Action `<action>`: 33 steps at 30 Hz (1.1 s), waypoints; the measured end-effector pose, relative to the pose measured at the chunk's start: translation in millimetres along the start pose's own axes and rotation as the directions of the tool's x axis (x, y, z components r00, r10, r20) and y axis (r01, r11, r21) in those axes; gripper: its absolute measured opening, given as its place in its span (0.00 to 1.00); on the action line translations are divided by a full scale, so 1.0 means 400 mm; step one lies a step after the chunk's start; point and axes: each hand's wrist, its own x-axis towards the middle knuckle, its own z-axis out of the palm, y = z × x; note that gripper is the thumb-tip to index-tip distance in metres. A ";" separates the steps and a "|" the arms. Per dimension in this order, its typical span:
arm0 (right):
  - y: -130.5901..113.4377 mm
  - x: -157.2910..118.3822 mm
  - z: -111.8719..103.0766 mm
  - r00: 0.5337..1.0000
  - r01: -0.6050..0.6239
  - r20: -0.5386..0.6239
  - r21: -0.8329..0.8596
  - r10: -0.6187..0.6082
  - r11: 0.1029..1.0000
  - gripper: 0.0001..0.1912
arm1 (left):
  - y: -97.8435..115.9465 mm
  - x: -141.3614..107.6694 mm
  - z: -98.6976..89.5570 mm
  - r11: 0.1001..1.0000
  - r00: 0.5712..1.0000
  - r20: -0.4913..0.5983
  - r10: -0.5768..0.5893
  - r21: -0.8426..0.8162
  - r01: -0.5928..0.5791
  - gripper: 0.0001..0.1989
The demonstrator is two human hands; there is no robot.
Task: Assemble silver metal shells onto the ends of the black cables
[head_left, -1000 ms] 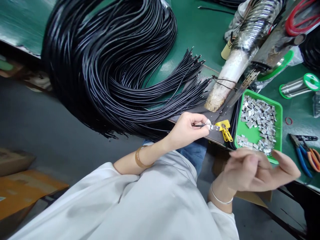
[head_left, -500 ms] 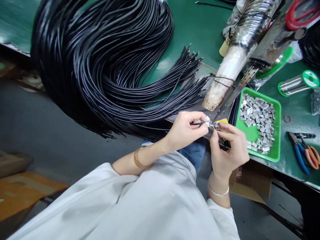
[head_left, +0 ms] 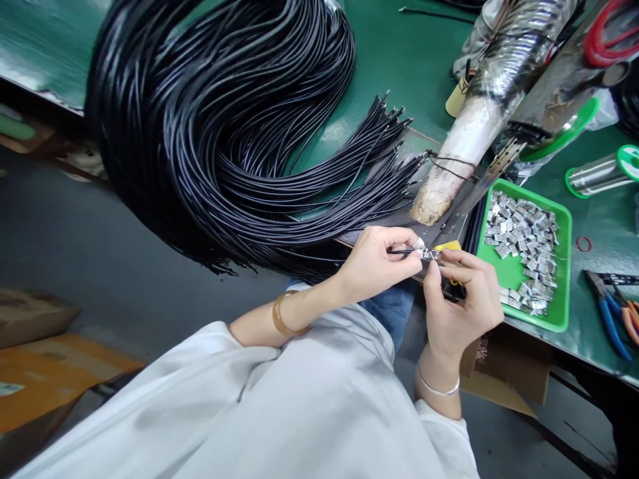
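Note:
My left hand (head_left: 382,261) pinches the end of a black cable (head_left: 399,251) between thumb and fingertips, with something white at the index fingertip. Against the cable end sits a small metal connector (head_left: 430,254). My right hand (head_left: 463,286) has its thumb and fingers closed round the connector's right side; the contact is partly hidden. Behind my hands lies a large bundle of black cables (head_left: 239,133), its stripped ends pointing right. A green tray (head_left: 506,266) to the right of my hands holds several metal connectors (head_left: 524,233).
A plastic-wrapped tube (head_left: 464,133) slants down above my hands. Farther right are a spool of wire (head_left: 599,174), a red ring (head_left: 584,243) and blue-handled pliers (head_left: 615,326). Red-handled scissors (head_left: 596,40) are at the top right. A yellow object (head_left: 449,246) lies behind my right fingers.
The whole view has shifted slightly, so everything appears a little farther right and lower. Both hands keep nearly the same grip on the cable and connector.

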 end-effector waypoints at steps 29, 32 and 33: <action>-0.002 0.003 -0.025 0.883 -0.454 0.278 0.294 0.379 0.841 0.10 | -0.002 -0.041 -0.014 0.789 0.835 0.118 0.537 0.281 -0.547 0.07; 0.006 -0.004 -0.022 0.927 -0.363 0.209 0.291 0.311 0.885 0.08 | 0.001 -0.040 -0.027 0.930 0.937 0.103 0.333 0.130 -0.345 0.04; 0.010 -0.010 -0.020 0.955 -0.283 0.161 0.255 0.248 0.925 0.07 | 0.002 -0.037 -0.032 0.973 0.967 0.128 0.221 0.047 -0.228 0.05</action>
